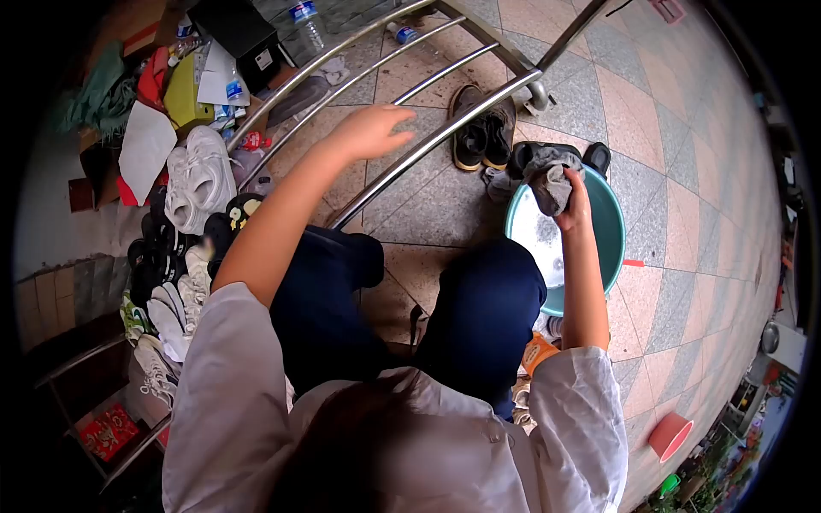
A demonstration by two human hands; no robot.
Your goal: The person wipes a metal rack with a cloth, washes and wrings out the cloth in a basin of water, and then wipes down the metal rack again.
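My right hand [576,203] is closed around a crumpled, wet-looking grey rag [554,179] with darker brownish patches. It holds the rag over the far side of a teal basin [609,248], which stands on the floor to the right of my knee. Pale, sudsy-looking water [539,239] shows inside the basin. My left hand [374,132] is held out above the metal rails of a rack [436,137], fingers apart and nothing in them. Whether it touches a rail I cannot tell. Just beyond the rack is a pair of dark shoes [483,128].
White sneakers [198,179] and several other shoes pile up at the left, below a black box [235,38] and bags. Plastic bottles [402,34] lie behind the rack. A dark slipper [597,158] lies beyond the basin. A pink tub [670,437] stands at the right.
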